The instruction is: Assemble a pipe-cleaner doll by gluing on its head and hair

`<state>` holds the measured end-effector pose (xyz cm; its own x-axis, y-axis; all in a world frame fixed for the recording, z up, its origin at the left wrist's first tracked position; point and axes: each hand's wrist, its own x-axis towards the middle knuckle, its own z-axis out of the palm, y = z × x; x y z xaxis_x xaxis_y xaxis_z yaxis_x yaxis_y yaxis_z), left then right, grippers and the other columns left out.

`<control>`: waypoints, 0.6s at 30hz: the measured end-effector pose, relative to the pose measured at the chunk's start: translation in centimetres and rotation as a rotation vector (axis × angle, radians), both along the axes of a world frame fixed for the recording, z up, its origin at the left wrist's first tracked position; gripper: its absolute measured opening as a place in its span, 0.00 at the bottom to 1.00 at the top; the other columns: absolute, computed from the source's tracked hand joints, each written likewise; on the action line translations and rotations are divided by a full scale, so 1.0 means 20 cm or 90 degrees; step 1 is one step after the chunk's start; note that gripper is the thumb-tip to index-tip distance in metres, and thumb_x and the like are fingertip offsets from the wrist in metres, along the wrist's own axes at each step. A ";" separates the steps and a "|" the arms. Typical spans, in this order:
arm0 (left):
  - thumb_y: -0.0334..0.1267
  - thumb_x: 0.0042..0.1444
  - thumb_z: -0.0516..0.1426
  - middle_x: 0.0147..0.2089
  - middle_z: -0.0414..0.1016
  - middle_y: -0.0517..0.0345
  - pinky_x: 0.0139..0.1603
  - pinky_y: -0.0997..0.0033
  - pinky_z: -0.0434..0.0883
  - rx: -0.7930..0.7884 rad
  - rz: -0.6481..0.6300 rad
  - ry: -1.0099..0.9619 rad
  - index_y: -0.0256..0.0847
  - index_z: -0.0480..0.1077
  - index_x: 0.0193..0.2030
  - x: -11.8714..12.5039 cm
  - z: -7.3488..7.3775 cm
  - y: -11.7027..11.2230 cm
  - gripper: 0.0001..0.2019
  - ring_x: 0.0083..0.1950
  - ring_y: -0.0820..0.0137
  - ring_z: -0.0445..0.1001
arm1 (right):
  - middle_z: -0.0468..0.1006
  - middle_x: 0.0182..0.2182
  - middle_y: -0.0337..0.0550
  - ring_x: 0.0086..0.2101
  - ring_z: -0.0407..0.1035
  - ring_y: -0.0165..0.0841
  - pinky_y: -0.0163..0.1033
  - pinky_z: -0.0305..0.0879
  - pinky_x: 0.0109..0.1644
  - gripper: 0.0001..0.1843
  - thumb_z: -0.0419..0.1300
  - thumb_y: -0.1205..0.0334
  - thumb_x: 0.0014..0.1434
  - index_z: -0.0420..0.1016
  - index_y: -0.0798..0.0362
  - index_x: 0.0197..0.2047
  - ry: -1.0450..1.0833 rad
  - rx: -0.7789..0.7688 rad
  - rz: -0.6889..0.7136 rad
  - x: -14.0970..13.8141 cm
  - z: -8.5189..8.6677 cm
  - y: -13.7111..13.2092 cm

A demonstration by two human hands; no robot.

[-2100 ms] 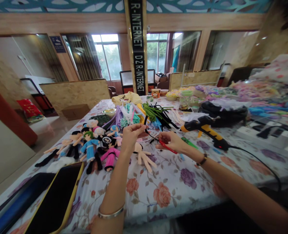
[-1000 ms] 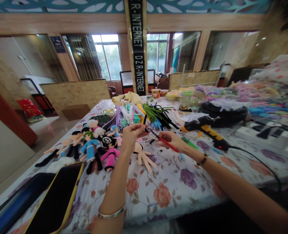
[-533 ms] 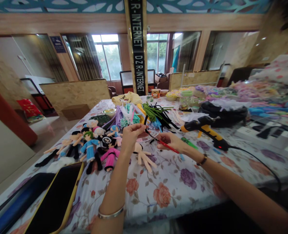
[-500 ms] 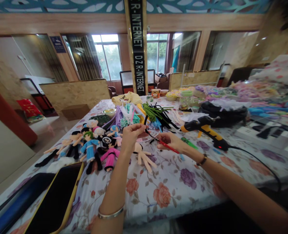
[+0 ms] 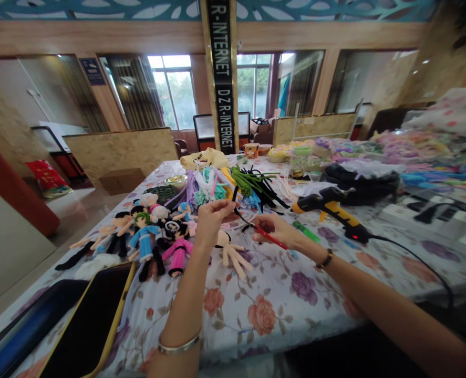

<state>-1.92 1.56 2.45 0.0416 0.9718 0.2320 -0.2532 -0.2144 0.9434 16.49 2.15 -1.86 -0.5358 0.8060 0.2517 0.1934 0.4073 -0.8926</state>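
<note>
My left hand (image 5: 215,219) is closed in a pinch on a short black pipe cleaner (image 5: 236,194), whose end sticks up above the fingertips. My right hand (image 5: 274,230), to its right, is closed around a slim red-handled tool (image 5: 271,238). A thin dark piece runs from that tool toward the left fingertips; whether it is a blade or part of the stem I cannot tell. Below the hands a beige pipe-cleaner figure (image 5: 233,254) lies on the flowered tablecloth (image 5: 233,336). Finished dolls, one in blue (image 5: 144,236) and one in pink (image 5: 178,253), lie left of my left hand.
Bundles of coloured pipe cleaners (image 5: 209,186) lie beyond my hands. A black-and-yellow glue gun (image 5: 335,210) with a cord rests at right, near a green object (image 5: 306,231). A yellow-cased phone (image 5: 93,320) lies front left. Bagged materials (image 5: 425,144) fill the back right.
Both hands hold nearly the same pose. The red-handled tool has shifted very slightly to the left; the dolls and glue gun stay put.
</note>
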 end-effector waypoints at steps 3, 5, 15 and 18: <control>0.43 0.34 0.67 0.27 0.78 0.55 0.35 0.69 0.74 0.003 -0.010 0.001 0.34 0.74 0.26 0.00 0.00 0.00 0.15 0.27 0.70 0.76 | 0.56 0.17 0.30 0.19 0.50 0.23 0.32 0.43 0.23 0.25 0.65 0.42 0.43 0.58 0.53 0.24 0.010 -0.027 0.032 0.00 0.00 0.00; 0.42 0.34 0.67 0.26 0.77 0.55 0.36 0.70 0.74 0.003 -0.023 0.001 0.34 0.74 0.26 -0.01 0.00 0.01 0.14 0.27 0.70 0.76 | 0.56 0.17 0.29 0.19 0.50 0.23 0.32 0.43 0.22 0.26 0.63 0.40 0.43 0.58 0.53 0.25 0.014 -0.040 0.046 0.00 0.01 0.00; 0.42 0.33 0.67 0.25 0.77 0.57 0.35 0.71 0.73 -0.003 -0.027 0.000 0.34 0.74 0.25 -0.01 -0.01 0.01 0.14 0.27 0.71 0.75 | 0.54 0.15 0.29 0.18 0.48 0.22 0.32 0.42 0.22 0.26 0.64 0.42 0.43 0.57 0.53 0.22 -0.002 -0.027 0.022 -0.01 0.01 -0.01; 0.41 0.33 0.67 0.25 0.76 0.57 0.34 0.72 0.73 -0.004 -0.027 0.001 0.34 0.74 0.25 -0.01 -0.01 0.01 0.14 0.27 0.71 0.75 | 0.55 0.17 0.29 0.19 0.49 0.22 0.32 0.42 0.22 0.26 0.65 0.43 0.42 0.57 0.53 0.23 0.010 -0.038 0.036 0.00 0.00 0.00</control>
